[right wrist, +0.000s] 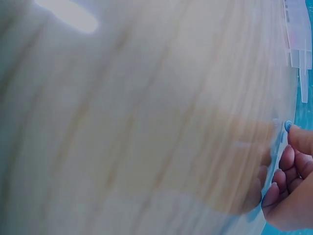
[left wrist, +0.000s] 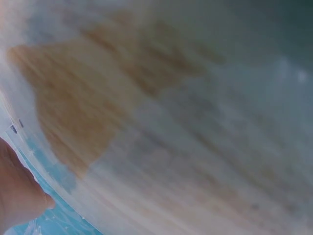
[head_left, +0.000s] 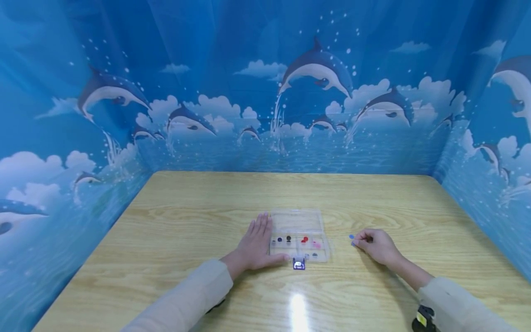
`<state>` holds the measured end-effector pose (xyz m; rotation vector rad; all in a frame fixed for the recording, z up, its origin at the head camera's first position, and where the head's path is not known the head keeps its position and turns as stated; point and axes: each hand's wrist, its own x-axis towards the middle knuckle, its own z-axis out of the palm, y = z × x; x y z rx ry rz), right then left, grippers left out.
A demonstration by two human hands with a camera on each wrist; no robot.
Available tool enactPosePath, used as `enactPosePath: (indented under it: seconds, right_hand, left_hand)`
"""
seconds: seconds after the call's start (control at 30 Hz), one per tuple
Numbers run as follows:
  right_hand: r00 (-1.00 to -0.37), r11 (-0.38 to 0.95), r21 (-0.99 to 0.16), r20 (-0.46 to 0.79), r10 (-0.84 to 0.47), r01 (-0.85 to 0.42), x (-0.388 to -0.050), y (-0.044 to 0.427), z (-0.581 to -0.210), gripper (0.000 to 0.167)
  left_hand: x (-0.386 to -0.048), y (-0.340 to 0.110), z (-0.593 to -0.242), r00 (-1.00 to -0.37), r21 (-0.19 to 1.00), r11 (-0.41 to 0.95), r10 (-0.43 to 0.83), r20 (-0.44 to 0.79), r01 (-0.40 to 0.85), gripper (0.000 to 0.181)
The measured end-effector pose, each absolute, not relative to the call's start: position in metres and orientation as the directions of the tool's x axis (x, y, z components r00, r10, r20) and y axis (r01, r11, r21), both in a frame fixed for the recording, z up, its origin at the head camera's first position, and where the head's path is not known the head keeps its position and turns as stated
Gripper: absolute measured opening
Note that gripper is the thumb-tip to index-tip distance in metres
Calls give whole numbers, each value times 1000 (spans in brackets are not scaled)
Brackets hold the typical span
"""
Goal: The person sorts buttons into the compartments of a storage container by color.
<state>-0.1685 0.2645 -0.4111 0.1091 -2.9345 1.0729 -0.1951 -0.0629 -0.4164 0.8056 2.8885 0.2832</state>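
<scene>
A clear plastic compartment box [head_left: 325, 254] lies on the table with its lid [head_left: 296, 221] folded back. Small dark, red [head_left: 305, 239] and pink [head_left: 316, 245] round pieces, button-like, sit in its compartments. My left hand [head_left: 258, 246] lies along the box's left side, fingers straight, thumb reaching over the front edge. To the right of the box, my right hand [head_left: 378, 247] pinches a small blue button [right wrist: 288, 126] between thumb and finger, low over the table. Just beyond the fingertips lies another blue piece [head_left: 351, 236]. The left wrist view is mostly blurred tabletop.
A small purple-edged piece [head_left: 298, 263] is at the box's front edge. The wood-grain table [head_left: 199, 198] is bordered at the back and sides by a blue dolphin-print curtain [head_left: 232, 147]. Light reflects off the tabletop in front of the box.
</scene>
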Motion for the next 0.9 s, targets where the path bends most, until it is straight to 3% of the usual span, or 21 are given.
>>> enactPosePath:
  seconds: [0.37,0.9]
  right_hand:
    - [-999,741,-671,41,11,-19,-168,255,-410,13]
    - [-996,666,-741,-63,60,87,-166,239,-407,17]
  left_hand:
    - [-196,-63,-418,-849,211,841,523,-79,498,106]
    - [-195,-62,-414,-849,210,841,522,-76,498,106]
